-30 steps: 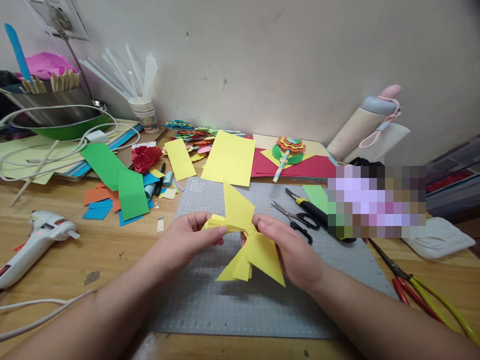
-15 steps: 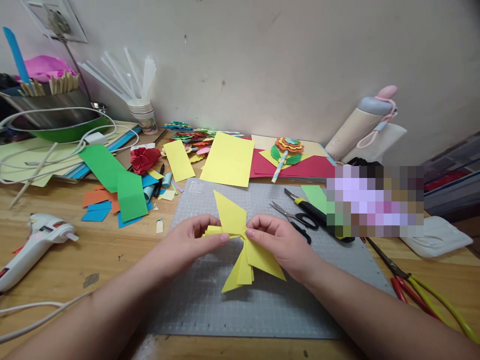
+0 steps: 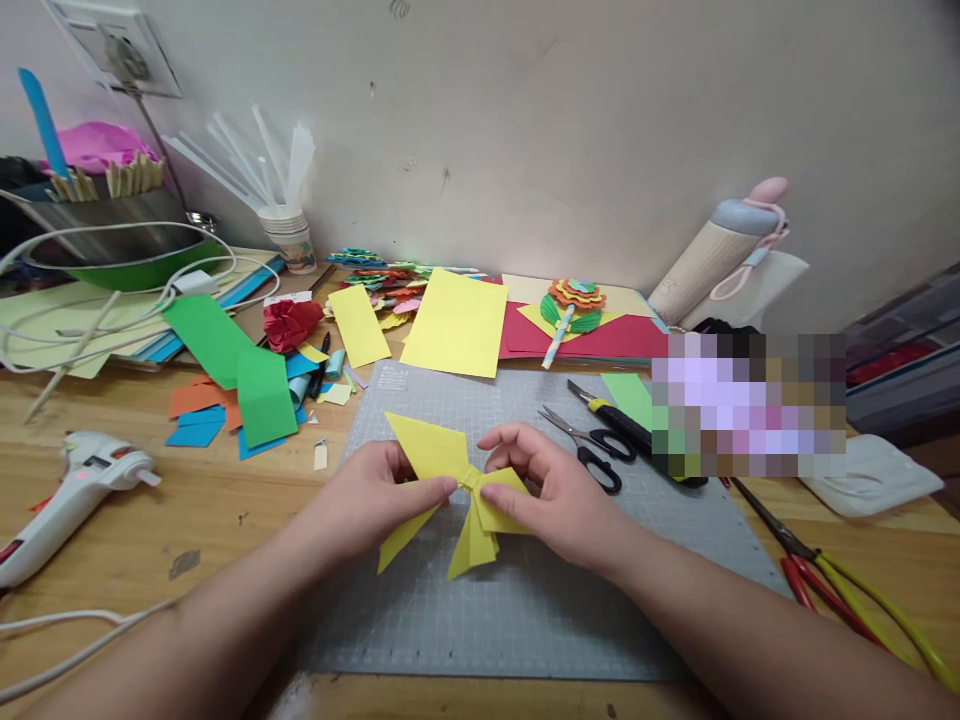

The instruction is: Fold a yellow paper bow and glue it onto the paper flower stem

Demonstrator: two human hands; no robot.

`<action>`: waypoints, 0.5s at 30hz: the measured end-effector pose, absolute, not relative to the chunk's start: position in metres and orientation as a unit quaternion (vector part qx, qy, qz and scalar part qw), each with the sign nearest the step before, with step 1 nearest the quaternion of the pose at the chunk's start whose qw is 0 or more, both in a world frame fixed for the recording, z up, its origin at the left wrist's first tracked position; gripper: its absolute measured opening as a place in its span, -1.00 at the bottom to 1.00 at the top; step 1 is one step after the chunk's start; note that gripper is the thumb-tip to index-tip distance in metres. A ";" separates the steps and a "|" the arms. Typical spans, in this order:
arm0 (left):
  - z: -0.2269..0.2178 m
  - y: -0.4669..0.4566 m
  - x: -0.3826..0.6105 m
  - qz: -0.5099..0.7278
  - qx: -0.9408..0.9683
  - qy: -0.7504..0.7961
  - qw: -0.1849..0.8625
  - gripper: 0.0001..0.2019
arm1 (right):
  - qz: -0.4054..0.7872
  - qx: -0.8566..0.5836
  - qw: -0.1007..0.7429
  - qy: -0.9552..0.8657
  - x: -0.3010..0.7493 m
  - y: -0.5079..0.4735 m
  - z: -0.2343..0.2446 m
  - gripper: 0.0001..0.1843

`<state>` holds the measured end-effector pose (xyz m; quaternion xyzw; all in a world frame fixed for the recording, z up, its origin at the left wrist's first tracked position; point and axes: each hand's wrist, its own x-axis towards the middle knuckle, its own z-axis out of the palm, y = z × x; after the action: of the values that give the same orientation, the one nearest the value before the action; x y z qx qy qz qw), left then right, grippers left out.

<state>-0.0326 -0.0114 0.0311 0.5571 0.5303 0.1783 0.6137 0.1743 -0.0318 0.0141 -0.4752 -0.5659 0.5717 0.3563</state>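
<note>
Between my two hands is a yellow paper bow [image 3: 435, 455], with pointed loops and tails gathered at a narrow knot in the middle. My left hand [image 3: 382, 495] pinches its left side, the thumb lying close to the knot. On the other side, my right hand [image 3: 555, 495] grips a right loop between thumb and fingers. The bow is held above a grey cutting mat [image 3: 420, 630]. Parts of its loops are covered by my fingers. Black-handled scissors [image 3: 600, 455] lie on the mat beyond my right hand, beside a black and yellow utility knife [image 3: 630, 430].
A glue gun [image 3: 90, 490] lies at the left, near green paper strips [image 3: 262, 395] and scraps. Yellow sheets [image 3: 457, 322] and a paper flower [image 3: 574, 305] are at the back. Red and yellow handled pliers [image 3: 832, 580] lie at the right, and a bottle [image 3: 712, 250] leans on the wall.
The bow has turned in my hands: its upper point has swung left and a tail now shows below my left hand. My right hand has shifted its hold onto a right loop.
</note>
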 end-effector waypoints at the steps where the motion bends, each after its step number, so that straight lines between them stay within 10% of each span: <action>1: 0.030 -0.011 -0.033 0.180 0.555 0.530 0.615 -0.72 | 0.575 -0.482 0.364 -0.551 0.175 -0.032 0.014 -0.70; 15: 0.028 -0.006 -0.034 0.363 0.316 0.428 0.765 -0.81 | 0.627 -0.385 0.472 -0.485 0.183 -0.016 0.003 -0.56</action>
<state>-0.0341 -0.0059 0.0278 0.3160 0.4282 0.3626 0.7651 0.1830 -0.0158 0.0033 -0.3852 -0.4850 0.6271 0.4723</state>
